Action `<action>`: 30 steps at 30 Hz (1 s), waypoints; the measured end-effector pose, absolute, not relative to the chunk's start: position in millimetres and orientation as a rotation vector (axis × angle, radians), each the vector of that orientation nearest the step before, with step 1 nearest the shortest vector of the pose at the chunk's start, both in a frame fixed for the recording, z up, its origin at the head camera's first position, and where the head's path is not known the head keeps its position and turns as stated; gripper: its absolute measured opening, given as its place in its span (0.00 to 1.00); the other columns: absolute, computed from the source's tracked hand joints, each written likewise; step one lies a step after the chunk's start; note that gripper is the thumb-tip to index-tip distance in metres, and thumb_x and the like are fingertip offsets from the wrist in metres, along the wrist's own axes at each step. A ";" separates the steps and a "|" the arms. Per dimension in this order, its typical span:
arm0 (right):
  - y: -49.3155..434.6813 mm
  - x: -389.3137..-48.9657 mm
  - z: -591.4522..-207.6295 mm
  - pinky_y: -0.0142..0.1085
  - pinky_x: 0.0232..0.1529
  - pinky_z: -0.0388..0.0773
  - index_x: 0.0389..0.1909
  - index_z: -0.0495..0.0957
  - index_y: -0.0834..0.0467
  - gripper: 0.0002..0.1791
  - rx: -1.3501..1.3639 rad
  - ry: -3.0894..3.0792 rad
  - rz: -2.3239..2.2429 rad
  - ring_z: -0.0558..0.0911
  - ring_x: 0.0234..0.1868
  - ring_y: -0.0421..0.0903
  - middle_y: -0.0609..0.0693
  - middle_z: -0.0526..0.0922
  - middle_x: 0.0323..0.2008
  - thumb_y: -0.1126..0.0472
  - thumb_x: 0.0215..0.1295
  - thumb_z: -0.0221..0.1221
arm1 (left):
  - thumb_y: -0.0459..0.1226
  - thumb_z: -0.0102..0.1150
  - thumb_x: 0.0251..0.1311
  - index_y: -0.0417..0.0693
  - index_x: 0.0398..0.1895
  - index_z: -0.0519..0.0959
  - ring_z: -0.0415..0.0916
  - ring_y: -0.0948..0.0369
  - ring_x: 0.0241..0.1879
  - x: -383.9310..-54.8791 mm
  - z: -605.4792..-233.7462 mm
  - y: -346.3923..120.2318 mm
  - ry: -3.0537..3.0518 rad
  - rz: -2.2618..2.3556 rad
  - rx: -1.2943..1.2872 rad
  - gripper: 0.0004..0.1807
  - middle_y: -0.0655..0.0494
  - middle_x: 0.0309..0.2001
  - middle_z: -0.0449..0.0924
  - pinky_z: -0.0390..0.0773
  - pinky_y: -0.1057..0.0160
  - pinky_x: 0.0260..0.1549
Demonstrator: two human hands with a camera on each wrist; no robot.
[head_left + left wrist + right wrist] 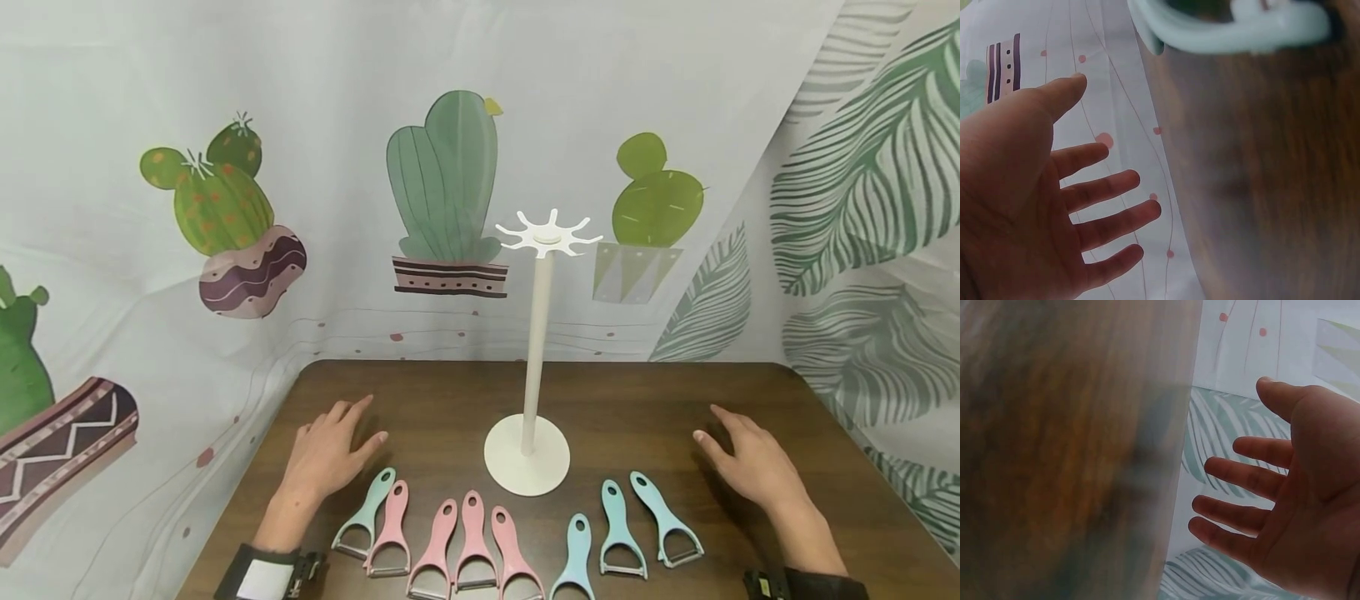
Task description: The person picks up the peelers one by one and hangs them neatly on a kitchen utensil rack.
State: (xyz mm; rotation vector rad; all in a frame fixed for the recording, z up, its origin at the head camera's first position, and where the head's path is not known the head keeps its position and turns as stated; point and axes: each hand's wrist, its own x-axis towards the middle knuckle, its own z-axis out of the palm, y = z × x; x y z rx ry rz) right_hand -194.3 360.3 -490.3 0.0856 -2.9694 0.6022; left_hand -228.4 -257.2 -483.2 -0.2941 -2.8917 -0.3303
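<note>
My left hand [326, 450] is at the left side of the table, holding nothing, its fingers relaxed and apart. Nearest to it lies a green peeler [370, 510], with a pink peeler [393, 529] beside that. At the right side my right hand [757, 462] also holds nothing, fingers extended. A blue peeler [663, 512] is the closest thing to it. Between the hands stands a white rack [536, 333] with a round base and a star of hooks on top; no peeler hangs there. Part of a pale green peeler [1229, 37] shows blurred in the left wrist view.
More pink peelers [474, 533] and blue peelers [617, 525] lie in a row along the near side of the brown table [420, 400], some cut off by the frame. Behind the table hangs a white cloth [337, 167] printed with cacti and leaves.
</note>
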 end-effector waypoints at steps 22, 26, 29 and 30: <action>342.1 -199.5 -487.7 0.74 0.60 0.68 0.74 0.64 0.73 0.39 0.142 -2.929 0.620 0.70 0.65 0.81 0.80 0.68 0.68 0.43 0.82 0.54 | 0.57 0.62 0.72 0.48 0.78 0.70 0.81 0.37 0.57 -228.9 -486.7 -242.6 -2.911 -0.393 -0.366 0.38 0.40 0.64 0.78 0.77 0.29 0.52; 338.6 -198.9 -483.5 0.74 0.60 0.68 0.75 0.64 0.72 0.39 0.166 -2.912 0.636 0.70 0.66 0.80 0.79 0.69 0.68 0.44 0.82 0.54 | 0.56 0.63 0.72 0.48 0.78 0.70 0.81 0.37 0.57 -228.2 -488.2 -238.1 -2.915 -0.420 -0.396 0.38 0.40 0.64 0.78 0.78 0.31 0.53; 335.6 -198.9 -481.7 0.73 0.60 0.68 0.75 0.64 0.72 0.39 0.185 -2.905 0.656 0.70 0.66 0.79 0.79 0.69 0.68 0.44 0.82 0.55 | 0.56 0.64 0.72 0.47 0.77 0.70 0.81 0.38 0.58 -226.5 -489.4 -236.2 -2.919 -0.432 -0.425 0.38 0.41 0.64 0.78 0.79 0.33 0.52; 334.5 -199.3 -481.5 0.73 0.61 0.68 0.75 0.64 0.71 0.39 0.190 -2.901 0.663 0.70 0.67 0.79 0.78 0.69 0.69 0.44 0.82 0.55 | 0.56 0.64 0.72 0.48 0.77 0.70 0.81 0.39 0.58 -225.9 -489.9 -236.1 -2.918 -0.433 -0.433 0.38 0.41 0.64 0.78 0.79 0.33 0.52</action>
